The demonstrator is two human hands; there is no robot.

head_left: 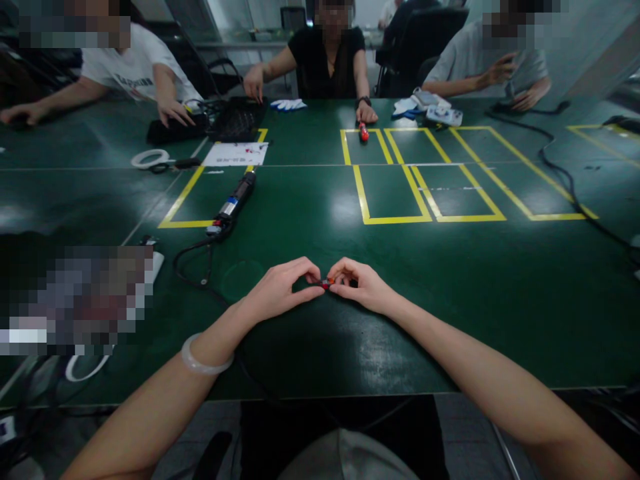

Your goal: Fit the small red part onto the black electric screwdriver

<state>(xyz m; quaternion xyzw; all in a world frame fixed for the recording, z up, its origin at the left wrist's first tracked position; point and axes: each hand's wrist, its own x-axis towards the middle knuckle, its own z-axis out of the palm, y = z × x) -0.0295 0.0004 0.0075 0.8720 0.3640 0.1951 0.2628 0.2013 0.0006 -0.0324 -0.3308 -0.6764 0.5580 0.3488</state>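
Note:
Between my two hands, just above the green table [320, 360], is a small red and orange object [327, 283] with a grey part; its kind is too small to make out. My left hand [287, 287] pinches its left end between thumb and fingers. At the other end, the fingertips of my right hand [357, 283] are closed on it. The fingers hide much of the object. A pale bangle [205, 360] circles my left wrist.
An electric screwdriver [233, 203] with a black cable lies to the left, near a printed sheet [236, 154] and a white tape roll [150, 159]. Yellow tape outlines [397, 220] mark the table. Three people sit opposite; one hand [367, 112] touches a red tool [363, 132].

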